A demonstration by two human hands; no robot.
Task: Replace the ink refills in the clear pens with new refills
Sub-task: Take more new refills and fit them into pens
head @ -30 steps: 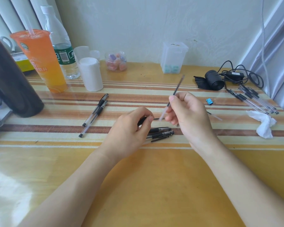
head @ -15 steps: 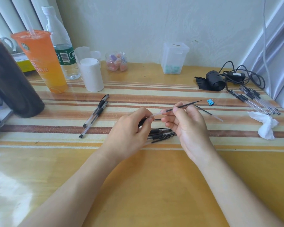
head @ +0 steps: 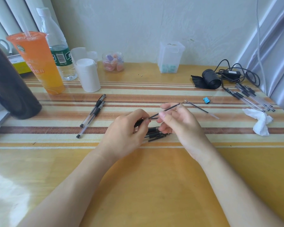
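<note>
My left hand [head: 128, 130] grips the black end of a pen barrel [head: 138, 122] above the table. My right hand [head: 179, 122] pinches a thin black ink refill [head: 168, 109], which runs from the barrel's mouth up and to the right. Under my hands lies a small pile of pens and parts [head: 156, 134]. Two assembled clear pens [head: 93, 114] lie to the left. A loose refill [head: 202, 109] lies on the table just right of my right hand. Several clear pens [head: 251, 99] lie at the far right.
An orange drink cup [head: 38, 63], a water bottle [head: 56, 45], a white container [head: 88, 77] and a dark jug [head: 8, 86] stand at the back left. A candy jar [head: 113, 62], a clear box [head: 170, 58], a black roll with cables [head: 211, 79], a blue clip [head: 206, 99] and crumpled tissue [head: 261, 122] lie behind and right.
My right hand has tilted the refill down from nearly upright to a shallow slant and brought its lower end to the barrel in my left hand.
</note>
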